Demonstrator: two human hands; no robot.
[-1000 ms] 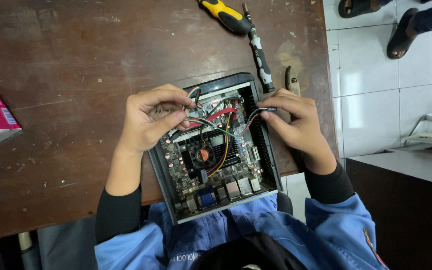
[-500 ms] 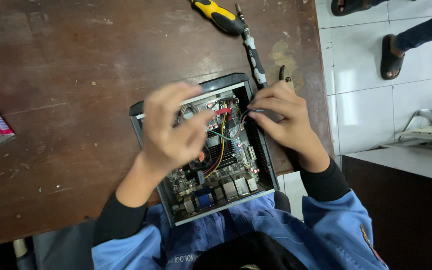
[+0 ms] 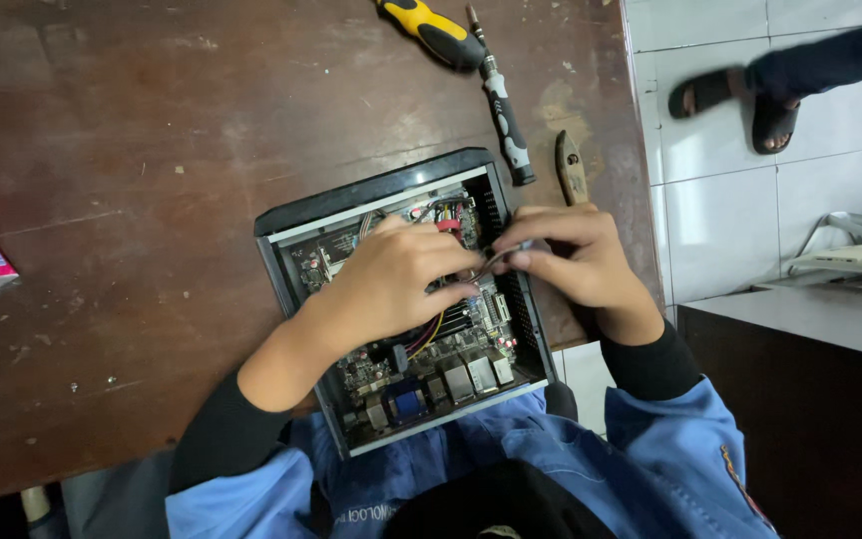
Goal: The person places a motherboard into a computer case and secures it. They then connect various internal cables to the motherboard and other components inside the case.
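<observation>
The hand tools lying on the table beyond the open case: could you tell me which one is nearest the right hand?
The short brown wooden-handled tool, just above the right hand. The black screwdriver and yellow-handled one lie farther away.

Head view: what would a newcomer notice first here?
The opened small computer case at the near table edge, its circuit board bare, with both hands inside: the left hand lies over the board, and the right hand pinches thin wires at the case's right wall. Beyond it lie a yellow-handled screwdriver and a black screwdriver on the brown wooden table.
</observation>
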